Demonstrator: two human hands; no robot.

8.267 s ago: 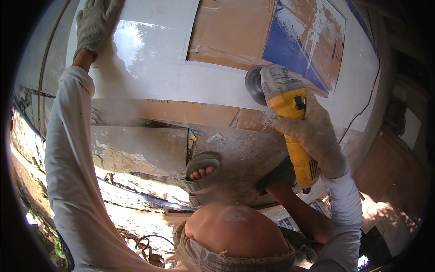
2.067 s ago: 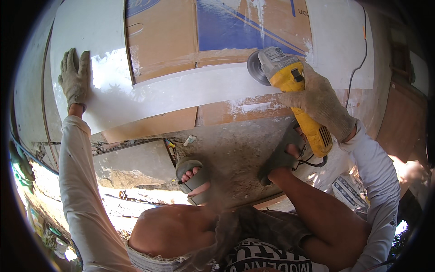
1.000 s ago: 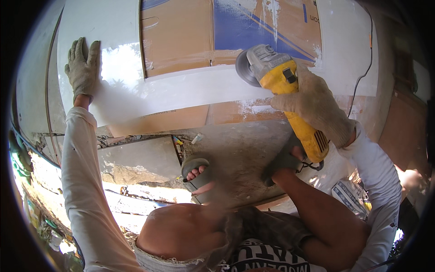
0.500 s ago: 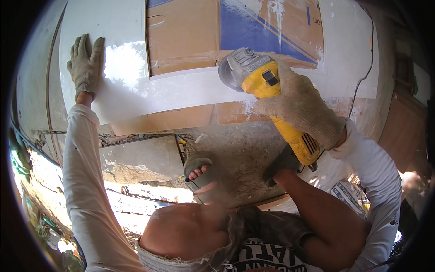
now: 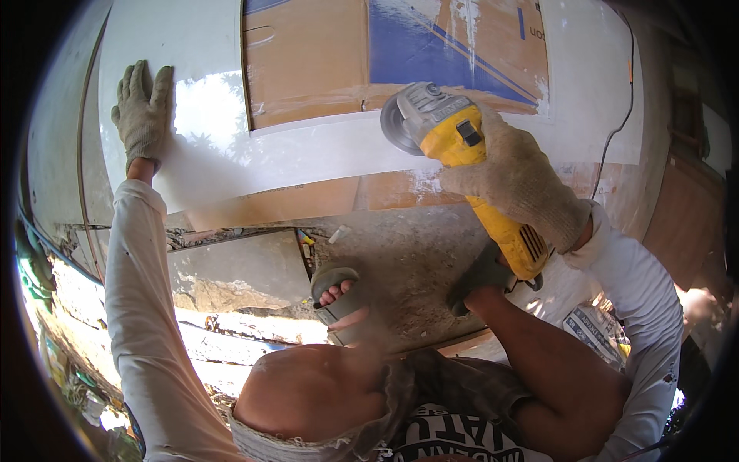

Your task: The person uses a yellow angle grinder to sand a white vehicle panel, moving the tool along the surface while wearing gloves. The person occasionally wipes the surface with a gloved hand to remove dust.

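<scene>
A white tile (image 5: 308,158) lay across flattened cardboard (image 5: 308,61), its long axis left to right. The left hand (image 5: 142,112) pressed flat, fingers open. The right hand (image 5: 519,181) gripped a yellow angle grinder (image 5: 469,162), disc end pointing up-left above the tile's lower edge. A sandalled foot (image 5: 339,292) rested below.

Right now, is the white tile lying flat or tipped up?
Flat. The white tile lies on flattened cardboard, the gloved left hand spread on its corner; the right hand holds the yellow angle grinder over it.

Grinder (image 5: 454,146) disc edge hidden.
</scene>
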